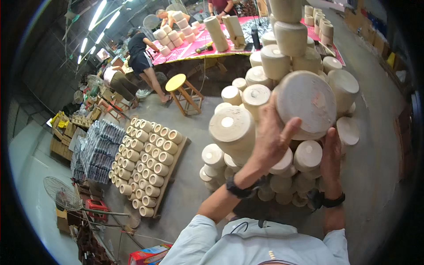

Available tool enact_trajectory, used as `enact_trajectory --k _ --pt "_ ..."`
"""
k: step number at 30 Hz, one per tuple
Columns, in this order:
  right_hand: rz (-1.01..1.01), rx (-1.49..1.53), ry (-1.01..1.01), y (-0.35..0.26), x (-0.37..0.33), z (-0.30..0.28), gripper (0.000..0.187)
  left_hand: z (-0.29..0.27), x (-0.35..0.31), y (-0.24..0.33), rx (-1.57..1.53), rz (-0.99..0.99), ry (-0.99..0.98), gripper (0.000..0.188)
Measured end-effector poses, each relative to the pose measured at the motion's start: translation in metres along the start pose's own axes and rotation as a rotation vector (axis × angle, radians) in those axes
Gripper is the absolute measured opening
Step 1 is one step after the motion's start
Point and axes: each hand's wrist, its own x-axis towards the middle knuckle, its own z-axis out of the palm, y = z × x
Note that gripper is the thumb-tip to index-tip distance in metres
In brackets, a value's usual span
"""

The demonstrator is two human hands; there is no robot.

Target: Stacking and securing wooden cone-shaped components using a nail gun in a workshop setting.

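Between my two hands is a large pale round pot (305, 104), its flat, scuffed base turned toward me. My left hand (274, 137) grips its lower left side, thumb spread over the edge of the base and the other fingers partly hidden behind it. Against its lower right edge presses my right hand (331, 154), its fingers pointing up. A tall heap of similar unglazed pots surrounds the held one. A big pot (232, 130) with a white spot on its base stands just left of my left hand, and smaller pots (308, 154) sit below, between my wrists.
Rows of small cups (150, 163) fill a pallet on the floor to the left, beside wrapped grey stacks (99, 145). A yellow-topped stool (176, 82) stands ahead. Several people work around a pink-covered table (190, 51) at the back. A wire fan (62, 193) is at lower left.
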Motion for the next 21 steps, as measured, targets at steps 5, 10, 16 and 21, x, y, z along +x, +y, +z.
enact_trajectory --k 5,10,16,21 --pt "-0.166 0.066 -0.079 -0.038 0.015 0.103 0.059 -0.100 0.010 0.005 -0.034 0.136 0.155 0.078" --pt "-0.187 0.102 -0.179 -0.007 0.011 0.168 0.059 -0.163 -0.003 -0.042 0.254 -0.107 0.107 0.075" --pt "-0.116 -0.069 0.044 -0.003 -0.003 0.192 0.058 -0.178 0.007 -0.070 0.051 0.025 -0.041 0.072" --pt "-0.070 -0.068 0.080 0.007 -0.005 0.189 0.057 -0.183 0.002 -0.107 -0.080 0.029 -0.072 0.080"
